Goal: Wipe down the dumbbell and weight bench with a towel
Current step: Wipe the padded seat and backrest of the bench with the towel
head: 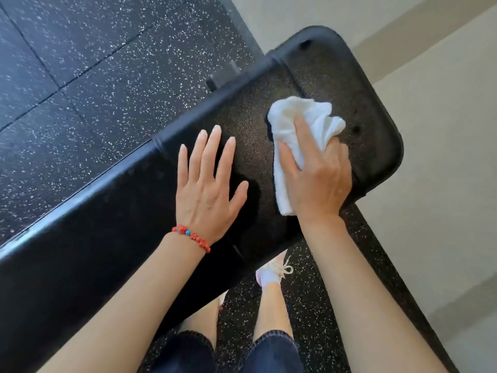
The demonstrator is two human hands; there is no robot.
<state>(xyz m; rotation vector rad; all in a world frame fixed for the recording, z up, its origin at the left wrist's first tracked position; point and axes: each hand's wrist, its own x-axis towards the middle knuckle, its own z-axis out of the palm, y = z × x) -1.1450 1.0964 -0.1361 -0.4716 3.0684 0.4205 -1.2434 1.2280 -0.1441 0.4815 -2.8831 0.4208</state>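
A person's right hand [317, 179] grips a bunched towel [298, 135] against the bench [242, 122], left hand [207, 189] flat, fingers spread; bench wiping looks underway, no dumbbell in view.

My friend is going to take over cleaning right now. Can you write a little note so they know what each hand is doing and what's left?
Left hand: fingers straight, flat on the black weight bench, holding nothing.
Right hand: grips the bunched white towel, pressing it on the pad near the bench's rounded end.
Done: wiping of the bench is under way; how much is already covered cannot be told.
Left: finish the bench pad, then the dumbbell, which is not in view, so find it first.
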